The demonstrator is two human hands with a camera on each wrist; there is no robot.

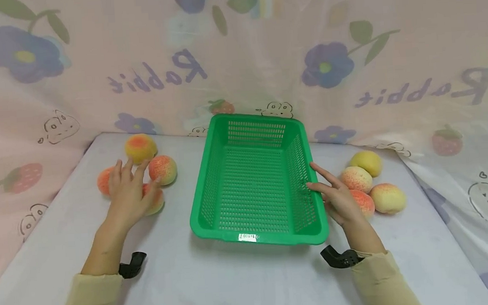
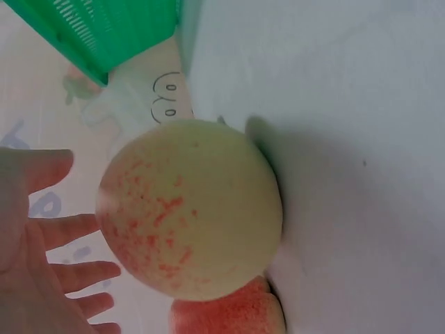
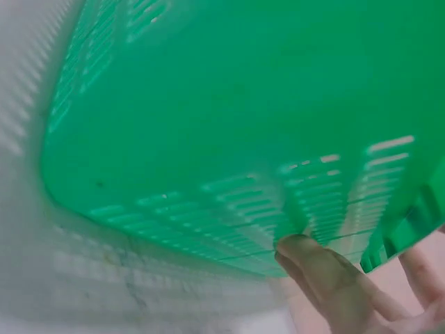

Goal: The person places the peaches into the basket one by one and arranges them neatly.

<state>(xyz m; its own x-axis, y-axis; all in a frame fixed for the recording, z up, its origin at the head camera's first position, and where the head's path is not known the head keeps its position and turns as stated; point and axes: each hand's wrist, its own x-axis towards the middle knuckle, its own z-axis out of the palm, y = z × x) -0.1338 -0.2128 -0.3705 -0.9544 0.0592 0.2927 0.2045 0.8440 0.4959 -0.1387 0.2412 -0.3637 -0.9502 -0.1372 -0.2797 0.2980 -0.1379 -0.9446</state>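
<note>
A green plastic basket (image 1: 252, 194) with slotted walls stands mid-table, nothing inside it. My right hand (image 1: 339, 198) holds its right rim, with the thumb over the edge and other fingers against the slotted outer wall, as the right wrist view shows (image 3: 341, 285). On the left, my left hand (image 1: 126, 192) hovers with spread fingers among several peaches, including a yellow-red one (image 1: 141, 148) and a speckled one (image 1: 163, 170). Under its thumb side lies another peach (image 1: 154, 200). In the left wrist view, a pale red-flecked peach (image 2: 188, 212) stands before the spread fingers (image 2: 73, 233).
Several more peaches cluster right of the basket, among them a yellow one (image 1: 367, 163) and a pale one (image 1: 388, 198). A patterned cloth (image 1: 255, 68) hangs behind the white tabletop (image 1: 235, 283). Each wrist wears a black camera mount (image 1: 132, 265).
</note>
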